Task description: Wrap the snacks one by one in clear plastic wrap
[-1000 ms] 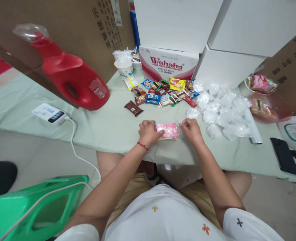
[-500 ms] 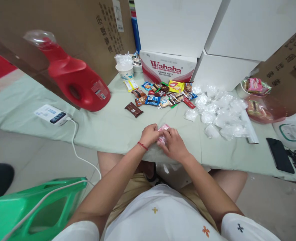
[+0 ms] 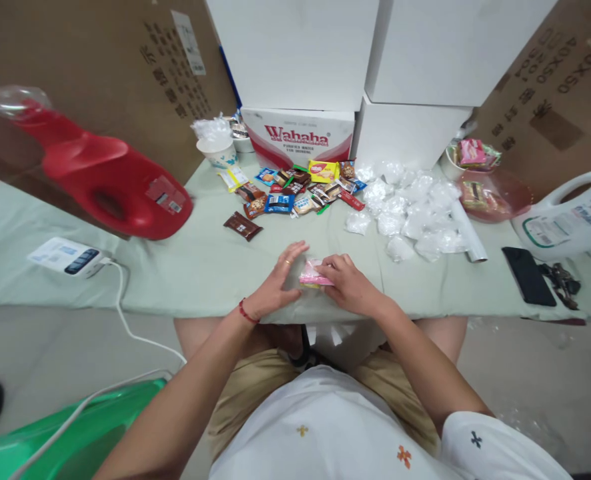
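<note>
A small pink snack packet (image 3: 315, 274) with a yellowish lower edge lies near the table's front edge. My right hand (image 3: 348, 283) grips it from the right, fingers closed over its side. On the other side, my left hand (image 3: 278, 283) is open, its thumb and fingers spread apart and clear of the packet. Beyond my hands is a pile of small wrapped snacks (image 3: 280, 203) in blue, brown, yellow and red. One brown packet (image 3: 243, 226) lies apart from the pile. To the right are many crumpled clear plastic bags (image 3: 410, 210).
A red jug (image 3: 120, 177) and a white device with a cable (image 3: 65, 257) stand left. Behind are a Wahaha carton (image 3: 300, 140) and white boxes (image 3: 300, 53). On the right are a plastic roll (image 3: 469, 230), a phone (image 3: 529, 275), keys (image 3: 560, 283) and a white jug (image 3: 570, 213).
My left hand has let go of the pink packet, moved left and opened. My right hand keeps hold of it. The whole view has shifted, with things now further left.
</note>
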The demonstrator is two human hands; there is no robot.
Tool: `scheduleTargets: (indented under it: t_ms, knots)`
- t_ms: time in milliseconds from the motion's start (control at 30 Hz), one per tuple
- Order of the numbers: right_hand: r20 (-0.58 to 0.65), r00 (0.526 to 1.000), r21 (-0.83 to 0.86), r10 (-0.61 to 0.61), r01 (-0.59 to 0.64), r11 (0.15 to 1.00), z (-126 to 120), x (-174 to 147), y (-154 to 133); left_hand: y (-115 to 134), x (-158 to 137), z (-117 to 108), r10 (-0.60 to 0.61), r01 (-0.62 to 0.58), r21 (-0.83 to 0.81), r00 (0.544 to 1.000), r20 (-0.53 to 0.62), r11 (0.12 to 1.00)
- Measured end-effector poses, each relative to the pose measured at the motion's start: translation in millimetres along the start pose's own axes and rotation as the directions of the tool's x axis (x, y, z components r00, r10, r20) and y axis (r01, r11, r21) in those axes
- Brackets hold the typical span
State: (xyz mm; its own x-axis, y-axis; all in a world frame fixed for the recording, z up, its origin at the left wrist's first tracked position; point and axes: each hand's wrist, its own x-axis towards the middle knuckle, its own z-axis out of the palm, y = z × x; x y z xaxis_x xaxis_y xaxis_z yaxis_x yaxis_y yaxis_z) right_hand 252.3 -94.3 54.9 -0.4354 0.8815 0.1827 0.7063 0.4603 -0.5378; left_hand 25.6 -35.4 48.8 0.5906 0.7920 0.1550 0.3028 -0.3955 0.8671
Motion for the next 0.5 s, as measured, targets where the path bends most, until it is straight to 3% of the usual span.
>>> scheduleTargets:
  t_ms: [67, 100, 200, 300, 367, 433, 500]
  knots:
    - [0.001, 1.000, 0.174, -0.025, 0.024, 0.984, -14, -7, 7, 11, 2, 9, 0.031, -0.020, -0.067, 0.986, 0.162, 0.998]
    - [-0.018, 1.000, 0.273, 0.002, 0.003, 0.962, -20, -12, 10, 16, 5, 17, 0.011, 0.009, -0.107, 0.983, 0.181, 0.994]
    - [-0.106, 0.965, 0.570, 0.240, -0.139, 0.810, -26, -32, 20, 28, 15, 48, -0.125, 0.150, -0.337, 0.988, 0.096, 0.930]
    - [-0.163, 0.877, 0.744, 0.453, -0.192, 0.640, -17, -56, 22, 37, 26, 89, -0.282, 0.246, -0.616, 0.958, 0.040, 0.748]
    - [-0.198, 0.808, 0.810, 0.555, -0.184, 0.557, -6, -71, 18, 42, 32, 116, -0.350, 0.270, -0.699, 0.936, 0.030, 0.663]
    - [-0.208, 0.742, 0.857, 0.637, -0.175, 0.484, -1, -84, 16, 46, 38, 138, -0.377, 0.299, -0.706, 0.925, 0.050, 0.641]
    - [-0.240, 0.681, 0.852, 0.691, -0.193, 0.486, -13, -98, 28, 46, 41, 149, -0.369, 0.305, -0.650, 0.929, 0.041, 0.696]
